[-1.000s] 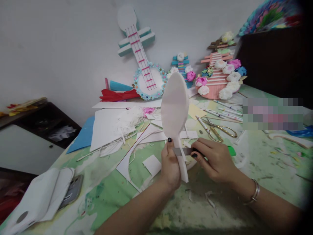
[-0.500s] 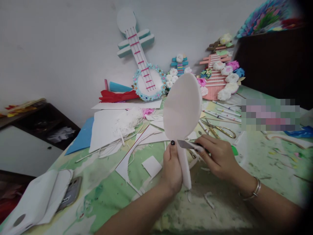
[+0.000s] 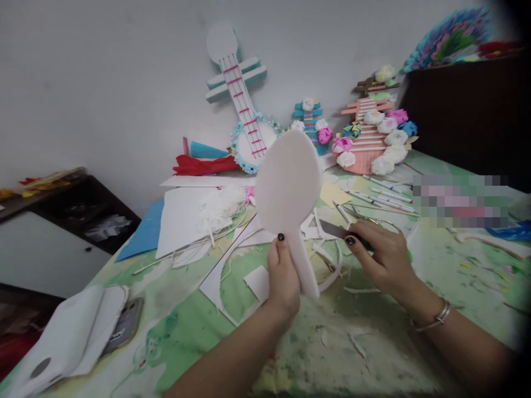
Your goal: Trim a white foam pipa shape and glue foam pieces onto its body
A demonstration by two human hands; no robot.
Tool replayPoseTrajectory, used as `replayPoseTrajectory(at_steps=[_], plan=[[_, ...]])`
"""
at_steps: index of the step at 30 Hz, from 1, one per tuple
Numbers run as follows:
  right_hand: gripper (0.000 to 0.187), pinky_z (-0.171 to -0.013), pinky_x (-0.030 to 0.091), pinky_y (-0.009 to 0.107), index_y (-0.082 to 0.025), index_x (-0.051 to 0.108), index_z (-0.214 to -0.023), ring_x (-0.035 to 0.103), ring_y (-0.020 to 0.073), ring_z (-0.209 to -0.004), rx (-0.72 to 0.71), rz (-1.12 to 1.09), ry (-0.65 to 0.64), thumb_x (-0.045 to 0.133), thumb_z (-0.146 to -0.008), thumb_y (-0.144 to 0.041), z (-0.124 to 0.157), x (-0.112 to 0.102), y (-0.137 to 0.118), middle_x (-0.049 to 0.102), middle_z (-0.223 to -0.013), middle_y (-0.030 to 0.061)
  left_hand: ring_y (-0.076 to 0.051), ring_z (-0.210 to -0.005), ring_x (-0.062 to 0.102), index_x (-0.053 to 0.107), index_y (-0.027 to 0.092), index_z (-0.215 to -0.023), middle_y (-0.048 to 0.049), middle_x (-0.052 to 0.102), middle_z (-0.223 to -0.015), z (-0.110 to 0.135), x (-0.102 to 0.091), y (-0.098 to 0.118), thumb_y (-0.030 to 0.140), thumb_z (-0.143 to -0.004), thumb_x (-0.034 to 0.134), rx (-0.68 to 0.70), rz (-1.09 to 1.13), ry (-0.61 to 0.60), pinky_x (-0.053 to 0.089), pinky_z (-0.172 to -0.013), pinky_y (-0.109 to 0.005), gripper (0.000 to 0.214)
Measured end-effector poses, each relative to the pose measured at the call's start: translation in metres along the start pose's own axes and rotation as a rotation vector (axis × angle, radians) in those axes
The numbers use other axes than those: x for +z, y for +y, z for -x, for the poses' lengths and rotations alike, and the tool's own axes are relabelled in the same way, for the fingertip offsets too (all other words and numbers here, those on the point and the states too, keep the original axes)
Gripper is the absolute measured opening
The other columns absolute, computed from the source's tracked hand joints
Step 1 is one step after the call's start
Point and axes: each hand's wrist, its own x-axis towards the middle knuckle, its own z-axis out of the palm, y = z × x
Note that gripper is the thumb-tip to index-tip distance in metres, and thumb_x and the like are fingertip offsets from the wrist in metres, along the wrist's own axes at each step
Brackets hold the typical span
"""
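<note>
My left hand (image 3: 282,279) is wrapped round the handle of a white foam paddle-shaped cutout (image 3: 289,182), thumb against its neck. The cutout stands upright above the table, its wide rounded head at the top and the straight handle slanting down. In my right hand (image 3: 384,257) is a utility knife (image 3: 334,228), its blade pointing left, a short way from the handle's right edge and not touching it. Behind the handle, a curved white foam offcut (image 3: 334,276) lies on the table. Thin white shavings (image 3: 359,344) are scattered in front.
Several markers (image 3: 384,194) and gold-handled scissors (image 3: 384,222) lie behind my right hand. Decorated model instruments (image 3: 244,105) lean on the wall. White sheets (image 3: 178,221) and a tangle of white yarn (image 3: 224,209) lie left. A phone (image 3: 124,326) sits under a white case at the near left.
The cutout has shifted left and turned its flat face more toward me. My right hand has drawn the knife away from the neck, to the right.
</note>
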Motion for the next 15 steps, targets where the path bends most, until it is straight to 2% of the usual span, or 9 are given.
replayPoseTrajectory(at_steps=[4, 7, 11, 15], plan=[[0.023, -0.058, 0.034, 0.026, -0.019, 0.055, -0.08, 0.051, 0.0142, -0.062, 0.139, -0.12, -0.01, 0.041, -0.091, -0.033, -0.002, 0.0, 0.002, 0.055, -0.068, 0.0014, -0.015, -0.092, 0.055, 0.055, 0.02, -0.092, -0.0027, 0.061, -0.092, -0.009, -0.004, 0.001, 0.049, -0.085, 0.048, 0.19, -0.097, -0.013, 0.043, -0.081, -0.024, 0.03], [0.027, -0.055, 0.033, 0.026, -0.019, 0.056, -0.079, 0.049, 0.0135, -0.058, 0.219, -0.162, -0.038, 0.04, -0.092, -0.037, -0.003, -0.001, 0.002, 0.053, -0.063, -0.0001, -0.015, -0.092, 0.055, 0.053, 0.022, -0.095, -0.0024, 0.06, -0.094, -0.012, -0.005, 0.003, 0.048, -0.086, 0.047, 0.265, -0.127, -0.027, 0.042, -0.083, -0.025, 0.028], [0.029, -0.055, 0.031, 0.026, -0.019, 0.056, -0.08, 0.046, 0.0131, -0.056, 0.226, -0.176, -0.096, 0.038, -0.092, -0.039, -0.004, -0.002, -0.001, 0.049, -0.06, -0.0012, -0.015, -0.099, 0.054, 0.053, 0.023, -0.099, -0.0031, 0.06, -0.102, -0.016, -0.007, 0.001, 0.046, -0.086, 0.047, 0.289, -0.122, -0.025, 0.04, -0.089, -0.026, 0.027], [0.027, -0.059, 0.031, 0.026, -0.018, 0.052, -0.079, 0.048, 0.0139, -0.062, 0.091, -0.216, -0.231, 0.037, -0.093, -0.036, 0.001, 0.002, -0.014, 0.053, -0.068, 0.0013, -0.016, -0.109, 0.052, 0.054, 0.024, -0.105, -0.0042, 0.057, -0.115, -0.02, -0.007, -0.003, 0.047, -0.084, 0.05, 0.189, 0.009, 0.058, 0.039, -0.093, -0.027, 0.031]])
